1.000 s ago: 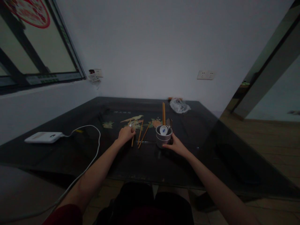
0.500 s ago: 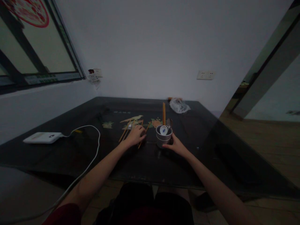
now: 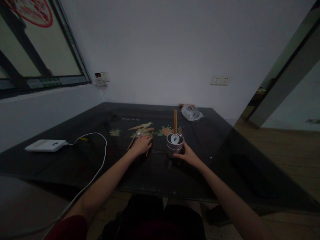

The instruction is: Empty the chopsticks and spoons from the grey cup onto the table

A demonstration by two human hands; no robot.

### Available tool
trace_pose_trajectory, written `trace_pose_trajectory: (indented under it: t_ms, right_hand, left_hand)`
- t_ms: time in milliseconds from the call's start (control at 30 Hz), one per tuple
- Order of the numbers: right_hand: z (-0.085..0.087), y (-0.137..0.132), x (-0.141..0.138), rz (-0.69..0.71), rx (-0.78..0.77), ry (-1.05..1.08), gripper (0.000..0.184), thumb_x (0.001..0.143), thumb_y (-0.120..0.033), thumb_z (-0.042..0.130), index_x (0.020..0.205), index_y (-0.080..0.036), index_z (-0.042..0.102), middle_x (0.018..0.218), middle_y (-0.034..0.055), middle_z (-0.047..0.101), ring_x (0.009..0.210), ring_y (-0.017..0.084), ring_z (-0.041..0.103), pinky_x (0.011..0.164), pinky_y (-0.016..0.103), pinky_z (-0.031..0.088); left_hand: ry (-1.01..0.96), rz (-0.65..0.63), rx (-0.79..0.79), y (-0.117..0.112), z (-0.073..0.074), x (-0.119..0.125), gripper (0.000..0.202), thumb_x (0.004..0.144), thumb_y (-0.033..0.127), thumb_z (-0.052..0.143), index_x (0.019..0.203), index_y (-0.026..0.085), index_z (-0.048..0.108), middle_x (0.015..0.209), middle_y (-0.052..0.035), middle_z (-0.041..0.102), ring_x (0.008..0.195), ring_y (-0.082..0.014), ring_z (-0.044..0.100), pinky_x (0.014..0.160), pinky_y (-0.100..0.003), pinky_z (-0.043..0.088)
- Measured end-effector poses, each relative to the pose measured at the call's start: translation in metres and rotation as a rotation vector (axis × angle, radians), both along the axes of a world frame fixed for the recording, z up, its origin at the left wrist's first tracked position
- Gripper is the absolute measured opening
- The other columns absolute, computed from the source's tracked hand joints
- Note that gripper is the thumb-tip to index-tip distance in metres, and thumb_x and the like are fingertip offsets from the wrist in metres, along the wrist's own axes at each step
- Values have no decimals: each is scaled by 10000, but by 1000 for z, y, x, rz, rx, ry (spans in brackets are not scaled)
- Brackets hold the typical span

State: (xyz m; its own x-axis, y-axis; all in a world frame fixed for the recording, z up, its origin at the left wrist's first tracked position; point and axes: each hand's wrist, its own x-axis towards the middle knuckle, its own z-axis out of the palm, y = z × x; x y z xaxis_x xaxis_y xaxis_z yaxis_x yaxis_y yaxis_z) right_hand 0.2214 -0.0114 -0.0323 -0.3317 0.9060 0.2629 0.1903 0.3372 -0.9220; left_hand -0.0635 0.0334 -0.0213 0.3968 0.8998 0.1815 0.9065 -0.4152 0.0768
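Observation:
My right hand [image 3: 188, 155] is wrapped around the side of a grey cup [image 3: 172, 150] standing on the table. Inside the cup lean a pair of chopsticks [image 3: 175, 120], a white spoon with a blue mark [image 3: 174, 138] and a metal spoon [image 3: 181, 130]. To the left, my left hand [image 3: 143, 144] is low over the tabletop, its fingers curled on wooden chopsticks [image 3: 152, 132] that poke out past the fingertips and below the thumb. Another chopstick [image 3: 130, 143] and a metal spoon [image 3: 138, 134] lie by that hand, partly covered by it.
A white power bank [image 3: 46, 145] with a white cable [image 3: 105, 150] occupies the left of the dark table [image 3: 200, 180]. A crumpled clear plastic bag [image 3: 191, 112] lies near the wall. A dark flat object [image 3: 250, 173] rests at the right.
My left hand has moved slightly left, and the slanted chopstick has shifted left with it, close against another chopstick. My right hand and the cup stay in place.

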Motion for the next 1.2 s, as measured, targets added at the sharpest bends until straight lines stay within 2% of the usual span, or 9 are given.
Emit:
trace_pose_trajectory:
  t_ms: [233, 467, 667, 767, 867, 1033, 1100, 1200]
  right_hand:
    - [-2, 1, 0, -1, 1, 3, 830, 607, -308, 807, 1319, -204, 394, 1310, 125, 528, 1201, 265, 512, 1043, 448, 382]
    - [0, 0, 0, 3, 17, -5, 838, 615, -304, 800, 1339, -217, 387, 1300, 116, 538, 1197, 268, 514, 1033, 447, 390]
    - [0, 0, -1, 21, 12, 17, 870, 606, -300, 806, 1354, -223, 369, 1313, 120, 527, 1201, 268, 515, 1033, 443, 398]
    - [0, -1, -1, 13, 17, 10, 893, 596, -305, 812, 1363, -218, 362, 1312, 121, 531, 1222, 271, 499, 1055, 442, 372]
    - [1, -1, -2, 9, 31, 21, 900, 591, -309, 814, 1366, -219, 364, 1317, 116, 531, 1243, 270, 480, 1070, 439, 350]
    - [1, 0, -2, 25, 78, 7, 907, 596, -314, 815, 1375, -211, 363, 1366, 118, 490, 1265, 272, 456, 1086, 438, 320]
    - [1, 1, -1, 31, 91, 2, 899, 603, -310, 810, 1378, -216, 363, 1364, 113, 494, 1262, 274, 457, 1085, 446, 317]
    - [-1, 1, -1, 28, 110, 5, 894, 603, -299, 810, 1376, -224, 368, 1360, 105, 501, 1267, 277, 452, 1086, 456, 313]
  left_hand:
    - [-11, -47, -20, 1, 6, -16, 349, 853, 254, 468, 1179, 195, 576, 1221, -100, 592, 1136, -247, 527, 991, -382, 384]
    - [-64, -92, -69, -1, 8, -17, 399, 816, 171, 482, 1201, 224, 572, 1235, -73, 593, 1172, -227, 508, 1041, -386, 347]
    - [-105, -103, 19, -2, 11, -17, 347, 835, 237, 507, 1170, 193, 585, 1315, -97, 525, 1213, -250, 476, 1044, -413, 350]
    - [-243, -158, 56, -6, 22, -6, 294, 863, 234, 479, 1131, 202, 595, 1262, -76, 563, 1205, -214, 483, 1045, -387, 356]
    - [-400, -216, 15, -13, 39, 11, 262, 890, 250, 455, 1105, 207, 598, 1186, -61, 614, 1167, -196, 518, 1026, -366, 382]
    - [-609, -249, -50, -18, 64, 44, 313, 904, 330, 460, 1166, 200, 571, 1222, -72, 604, 1163, -198, 530, 1013, -358, 402]
    - [-647, -279, -122, -13, 69, 58, 373, 875, 346, 515, 1214, 191, 543, 1266, -87, 578, 1179, -201, 522, 1007, -348, 408]
    - [-691, -359, -320, -2, 70, 76, 494, 807, 340, 613, 1262, 172, 514, 1314, -114, 542, 1191, -223, 515, 994, -340, 412]
